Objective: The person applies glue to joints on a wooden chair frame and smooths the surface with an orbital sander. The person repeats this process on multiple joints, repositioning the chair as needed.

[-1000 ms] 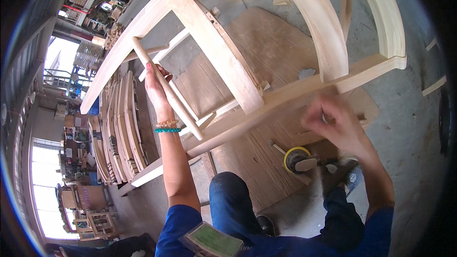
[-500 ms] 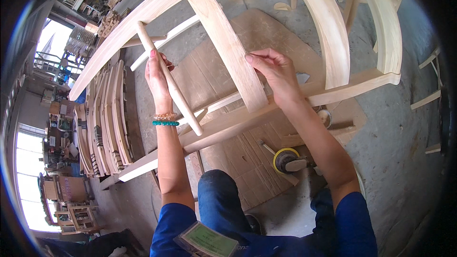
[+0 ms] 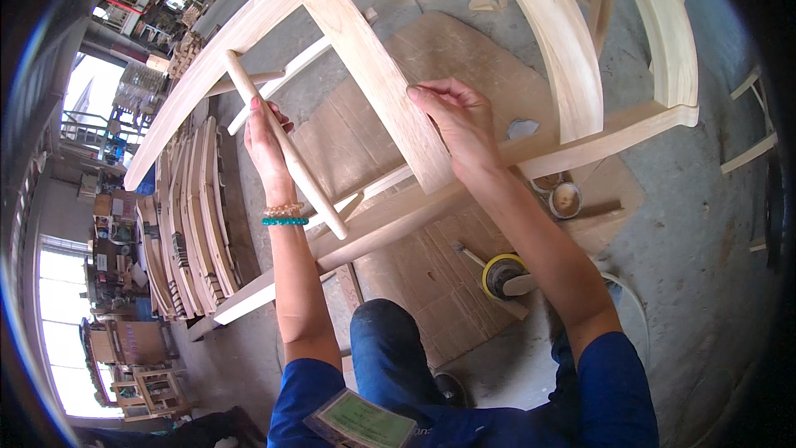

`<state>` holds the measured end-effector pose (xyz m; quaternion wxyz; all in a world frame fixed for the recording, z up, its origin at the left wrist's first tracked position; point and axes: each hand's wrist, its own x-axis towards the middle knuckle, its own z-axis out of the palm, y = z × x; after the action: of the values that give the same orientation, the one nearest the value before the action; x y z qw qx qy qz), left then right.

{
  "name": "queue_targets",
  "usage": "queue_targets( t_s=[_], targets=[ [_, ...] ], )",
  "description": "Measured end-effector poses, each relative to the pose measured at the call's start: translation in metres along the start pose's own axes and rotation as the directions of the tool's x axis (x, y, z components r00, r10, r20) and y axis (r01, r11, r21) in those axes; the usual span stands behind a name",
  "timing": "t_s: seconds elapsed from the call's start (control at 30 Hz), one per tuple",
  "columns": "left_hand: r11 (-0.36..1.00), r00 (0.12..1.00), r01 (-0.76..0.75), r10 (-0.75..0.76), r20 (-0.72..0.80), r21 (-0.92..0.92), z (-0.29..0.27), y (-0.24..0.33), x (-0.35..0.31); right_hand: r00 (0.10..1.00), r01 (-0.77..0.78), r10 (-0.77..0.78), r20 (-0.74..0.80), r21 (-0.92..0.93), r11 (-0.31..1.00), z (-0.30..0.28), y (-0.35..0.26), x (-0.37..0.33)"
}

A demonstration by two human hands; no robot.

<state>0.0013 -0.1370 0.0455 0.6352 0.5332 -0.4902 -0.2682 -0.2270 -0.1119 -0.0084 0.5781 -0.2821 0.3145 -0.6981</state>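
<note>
While the left hand [image 3: 267, 145] grips the round spindle [image 3: 313, 189], the right hand [image 3: 460, 120] touches an edge of the broad slat [image 3: 373, 75], fingers drawn in, its hold unclear. The slat runs from curved rail [image 3: 265, 12] toward beam [image 3: 381, 226]; this seems edge handwork, next needing steady support.

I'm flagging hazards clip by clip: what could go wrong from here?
The right hand is at the edge of the flat slat; if that edge is rough, a splinter might catch it. The left hand grips the thin rod, which pressure could strain. The yellow-rimmed disc tool lies at floor level, where it might get kicked.
</note>
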Motion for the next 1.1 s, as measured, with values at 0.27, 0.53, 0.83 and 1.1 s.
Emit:
queue_targets(
  t_s=[0.27,0.53,0.83,1.1],
  targets=[
    [1.0,1.0,-0.023,0.023,-0.014,0.013,-0.006,-0.003,0.002,0.991,0.127,-0.124,0.056,-0.065,0.99,0.002,0.004,-0.002],
    [0.999,0.999,-0.044,0.044,-0.017,-0.008,-0.003,-0.004,0.0,0.998,-0.033,0.035,0.053,-0.047,0.998,0.005,-0.004,0.008],
    [0.999,0.999,-0.036,0.036,-0.019,0.012,-0.003,-0.001,-0.002,0.996,-0.027,0.027,0.082,0.002,1.0,-0.007,0.0,0.0],
    [1.0,1.0,-0.019,0.019,-0.002,0.019,-0.006,-0.001,-0.004,0.996,-0.052,0.054,0.077,-0.018,0.998,-0.01,-0.002,-0.007]
  ],
)
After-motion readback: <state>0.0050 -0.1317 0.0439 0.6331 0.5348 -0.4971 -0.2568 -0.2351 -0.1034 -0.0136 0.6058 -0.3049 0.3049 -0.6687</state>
